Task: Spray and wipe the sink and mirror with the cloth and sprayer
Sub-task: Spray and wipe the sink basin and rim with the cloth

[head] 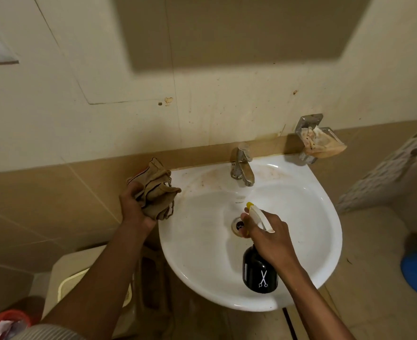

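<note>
Step in hand: we judge this to be the spraying of the sink, with the wipe yet to follow
Bottle: the black sprayer (260,272) hangs over the near half of the basin, tilted, its white head with the yellow tip aimed toward the tap end
Right hand: our right hand (267,238) is wrapped round the neck and white head of the sprayer, with fingers curled in front where the trigger should sit; we cannot tell how far it is squeezed
Aim: we should sweep the nozzle across the bowl, not hold it on the drain (238,224), so the mist lands on the walls
Left hand: our left hand (135,207) clutches the bunched brown cloth (157,192) just beside the sink's left rim, clear of the spray
Sink: the white sink (325,229) looks mostly clean near us; brownish marks show on the far ledge around the tap (243,166), so that area needs the most spray
Wipe: we would open the cloth out flatter before rubbing; bunched, it covers little
Soap holder: a wall dish (321,143) sits beyond the right rim; keep spray off it
Mirror: none is plainly in view; it comes later
</note>
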The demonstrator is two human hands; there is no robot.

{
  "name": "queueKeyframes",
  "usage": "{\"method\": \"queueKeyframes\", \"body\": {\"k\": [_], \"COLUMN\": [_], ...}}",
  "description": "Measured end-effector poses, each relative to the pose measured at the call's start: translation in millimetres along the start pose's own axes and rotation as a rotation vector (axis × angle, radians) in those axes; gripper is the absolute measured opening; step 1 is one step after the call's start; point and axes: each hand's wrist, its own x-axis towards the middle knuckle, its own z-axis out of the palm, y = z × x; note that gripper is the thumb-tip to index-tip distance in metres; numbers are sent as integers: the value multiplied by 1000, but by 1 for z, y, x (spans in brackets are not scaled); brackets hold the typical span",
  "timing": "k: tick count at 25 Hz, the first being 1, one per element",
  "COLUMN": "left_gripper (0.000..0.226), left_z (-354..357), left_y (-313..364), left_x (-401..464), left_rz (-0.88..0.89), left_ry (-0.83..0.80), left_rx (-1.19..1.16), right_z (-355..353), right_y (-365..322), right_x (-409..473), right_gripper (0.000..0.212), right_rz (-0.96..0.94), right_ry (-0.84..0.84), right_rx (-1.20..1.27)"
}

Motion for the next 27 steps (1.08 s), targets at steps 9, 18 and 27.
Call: {"method": "queueKeyframes", "body": {"k": [9, 18, 27], "left_gripper": [56, 55, 38], "left_z": [6, 1, 19], "left_y": [5, 3, 0], "left_x": [-12, -32, -55], "left_rz": [-22, -59, -52], "left_ry": [-40, -107, -214], "left_rx": [-42, 8, 179], "right_z": [-4, -22, -2], "right_y": [-4, 20, 28], "right_x": [-57, -103, -134], "right_gripper": [31, 36, 33], "right_rz": [92, 61, -40], "right_ry": [-510, -427, -164], "right_rx": [-184, -247, -86]}}
